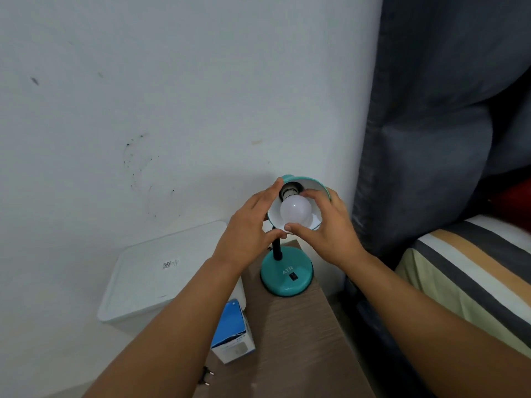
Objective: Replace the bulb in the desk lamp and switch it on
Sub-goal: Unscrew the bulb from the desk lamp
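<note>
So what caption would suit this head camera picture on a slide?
Left hand steadies the teal lamp shade while the right hand grips the white bulb.

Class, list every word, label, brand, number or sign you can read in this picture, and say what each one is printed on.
"ATN": on the teal lamp base, above its black switch.
QR code with small print beside it: on the white container lid, too small to read.
Print on the blue bulb box: too blurred to read.
</note>
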